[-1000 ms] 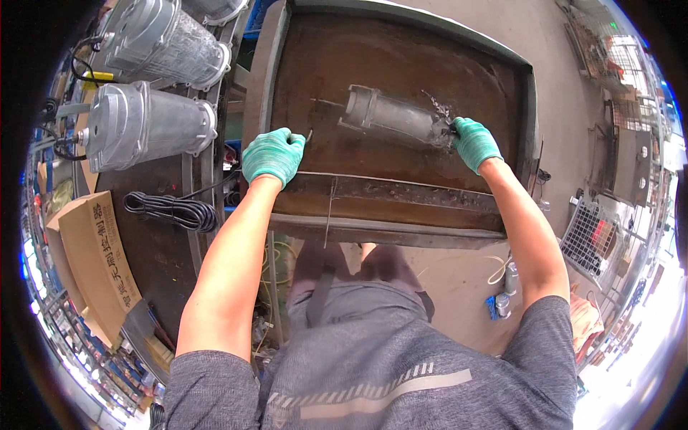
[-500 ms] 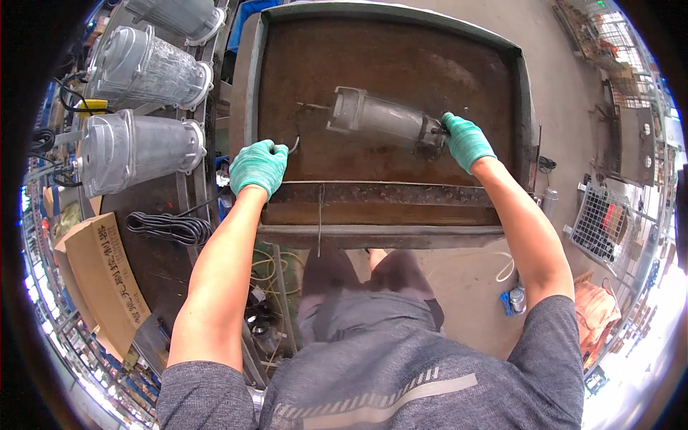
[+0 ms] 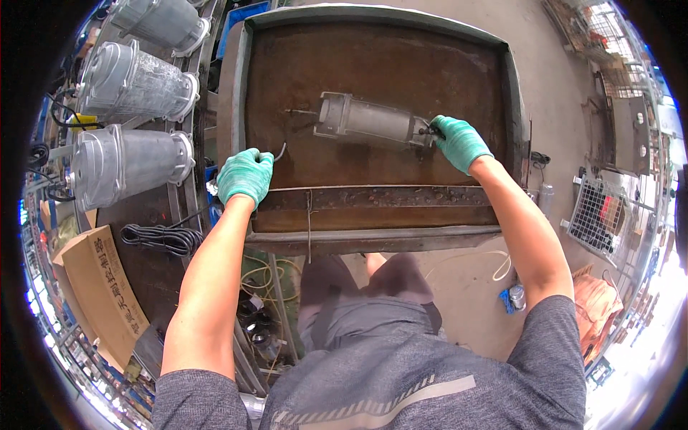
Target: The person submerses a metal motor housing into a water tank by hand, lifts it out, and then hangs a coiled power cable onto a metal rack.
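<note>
- Two gloved hands are working at the metal tank (image 3: 380, 234): the left hand (image 3: 245, 175) is staying at the tank's left rim, its fingers curling closed around a thin grey piece (image 3: 281, 152).
- The right hand (image 3: 461, 142) is reaching inside the tank, right of its middle, its fingers apparently pinching a dark fitting (image 3: 428, 132), though the exact grip is hiding behind the glove.
- That fitting is sitting at the right end of the grey housing (image 3: 376, 122), which is lying around the tank's middle, seemingly in murky liquid (image 3: 373, 64).
- Slippery gloves could be losing so small a hold, and the housing could then be knocking the tank's floor.
- Pulling too hard on the thin piece could be straining it against the tank's rim.
- Compared with a second ago, no splash is showing by the right hand; the housing is keeping roughly its place within the tank.
</note>
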Demonstrator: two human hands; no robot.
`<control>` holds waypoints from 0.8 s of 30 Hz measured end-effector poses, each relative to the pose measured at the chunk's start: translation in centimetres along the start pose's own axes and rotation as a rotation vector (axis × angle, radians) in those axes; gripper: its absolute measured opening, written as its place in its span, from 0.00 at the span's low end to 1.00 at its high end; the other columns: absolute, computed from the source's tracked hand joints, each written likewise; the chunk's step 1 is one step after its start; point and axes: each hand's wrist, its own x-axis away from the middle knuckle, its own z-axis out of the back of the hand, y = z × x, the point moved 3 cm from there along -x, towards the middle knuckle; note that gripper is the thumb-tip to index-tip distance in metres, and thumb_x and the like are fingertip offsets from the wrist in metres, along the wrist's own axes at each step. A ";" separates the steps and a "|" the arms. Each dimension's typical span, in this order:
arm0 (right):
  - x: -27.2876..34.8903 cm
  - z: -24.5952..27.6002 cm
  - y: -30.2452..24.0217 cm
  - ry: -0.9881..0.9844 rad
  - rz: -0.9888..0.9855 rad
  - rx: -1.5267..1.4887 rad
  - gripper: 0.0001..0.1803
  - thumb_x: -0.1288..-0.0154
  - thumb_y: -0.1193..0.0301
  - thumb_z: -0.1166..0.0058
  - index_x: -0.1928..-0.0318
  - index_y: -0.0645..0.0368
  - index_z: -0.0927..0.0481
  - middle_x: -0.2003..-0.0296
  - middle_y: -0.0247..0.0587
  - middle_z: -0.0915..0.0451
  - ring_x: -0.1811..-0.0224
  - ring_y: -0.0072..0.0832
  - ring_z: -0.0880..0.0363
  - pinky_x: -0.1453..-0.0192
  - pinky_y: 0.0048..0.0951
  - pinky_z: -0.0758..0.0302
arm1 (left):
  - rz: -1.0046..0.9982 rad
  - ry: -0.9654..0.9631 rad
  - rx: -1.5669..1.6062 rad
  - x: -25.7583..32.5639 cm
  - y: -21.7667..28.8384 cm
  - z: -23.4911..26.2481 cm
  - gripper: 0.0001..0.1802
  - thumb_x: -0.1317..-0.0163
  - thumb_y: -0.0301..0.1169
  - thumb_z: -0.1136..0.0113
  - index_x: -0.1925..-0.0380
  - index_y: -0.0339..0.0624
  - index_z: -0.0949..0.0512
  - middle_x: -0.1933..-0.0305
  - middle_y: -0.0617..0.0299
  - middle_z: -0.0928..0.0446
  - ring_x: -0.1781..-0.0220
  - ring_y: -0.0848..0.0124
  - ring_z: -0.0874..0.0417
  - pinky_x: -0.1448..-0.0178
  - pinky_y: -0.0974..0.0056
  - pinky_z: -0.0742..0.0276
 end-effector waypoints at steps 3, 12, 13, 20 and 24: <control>1.6 1.4 0.7 0.098 0.002 -0.086 0.08 0.30 0.70 0.39 0.54 0.57 0.19 0.57 0.54 0.15 0.53 0.55 0.16 0.50 0.48 0.19 | 0.000 0.002 0.003 0.0 0.1 -0.2 0.19 0.33 0.49 0.42 0.64 0.45 0.14 0.57 0.42 0.16 0.53 0.40 0.16 0.48 0.44 0.19; 11.8 3.5 8.6 0.521 -0.297 -0.268 0.15 0.23 0.58 0.43 0.56 0.58 0.17 0.63 0.59 0.16 0.61 0.58 0.18 0.57 0.45 0.21 | 0.002 0.002 -0.047 0.0 0.8 0.1 0.20 0.34 0.49 0.44 0.64 0.46 0.14 0.55 0.44 0.15 0.50 0.41 0.16 0.46 0.44 0.20; 12.3 2.8 9.5 0.517 -0.357 -0.316 0.15 0.23 0.58 0.44 0.56 0.58 0.17 0.63 0.59 0.16 0.62 0.58 0.18 0.57 0.45 0.21 | -0.007 0.003 -0.047 0.0 1.0 0.0 0.20 0.34 0.49 0.44 0.64 0.46 0.14 0.55 0.44 0.15 0.51 0.41 0.16 0.46 0.44 0.20; 10.7 1.5 10.3 0.515 -0.647 -0.200 0.27 0.23 0.43 0.53 0.58 0.54 0.16 0.65 0.59 0.15 0.59 0.60 0.17 0.53 0.55 0.22 | -0.026 0.056 -0.051 -0.3 0.5 -0.7 0.19 0.33 0.49 0.42 0.65 0.45 0.15 0.57 0.44 0.15 0.53 0.41 0.16 0.48 0.44 0.20; 10.7 1.8 9.8 0.371 -0.736 -0.131 0.29 0.22 0.41 0.57 0.59 0.53 0.16 0.62 0.60 0.15 0.56 0.61 0.17 0.50 0.57 0.22 | -0.036 0.076 -0.033 -0.1 0.4 -0.7 0.19 0.35 0.48 0.42 0.65 0.45 0.15 0.58 0.44 0.16 0.54 0.40 0.16 0.50 0.44 0.21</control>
